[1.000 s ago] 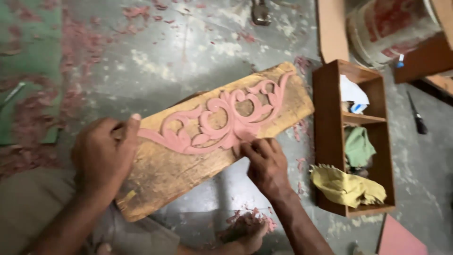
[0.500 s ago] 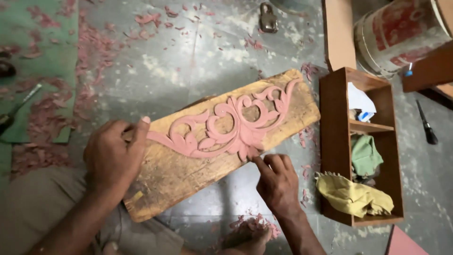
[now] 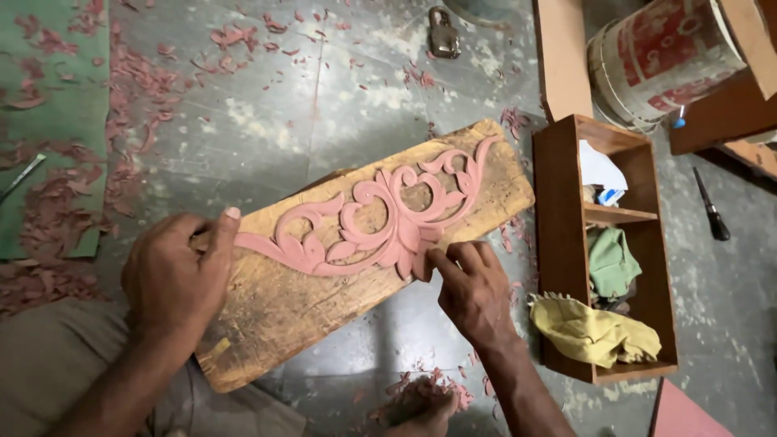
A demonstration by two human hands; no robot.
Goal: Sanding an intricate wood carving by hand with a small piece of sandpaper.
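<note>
Left hand (image 3: 174, 271): clamps the near left end of the wooden board (image 3: 324, 324), thumb lying along the top edge beside the tail of the carving, fingers wrapped over the end; a firm, closed hold on the board.
Right hand (image 3: 473, 291): fingertips (image 3: 441, 260) are pinched together at the lower middle of the carving; whether a small blade or a scrap of abrasive sits between them I cannot tell.
Carving (image 3: 380, 226): a pink scrollwork ornament with curls and leaves, lying flat along the top of the board, running from the left thumb up to the far right corner.
Board: a rough plank resting slantwise on the grey floor (image 3: 267, 121), near end towards the person's lap.
Doing it well: I judge this to be fine finishing on one leaf edge; the left hand should pin the board so it cannot skate, and the right should use short, light strokes that follow the curve, since the thin tendrils look easy to snap.
Around: pink shavings (image 3: 57, 210) litter the floor and the green mat (image 3: 48, 105) on the left; a padlock (image 3: 443, 34) lies further off.
Right side: a small wooden shelf box (image 3: 558, 243) holds a green cloth (image 3: 611, 260) and a yellow cloth (image 3: 591, 333); a dark-handled tool (image 3: 711, 212) lies just beyond it, and a paint bucket (image 3: 660, 57) sits above.
</note>
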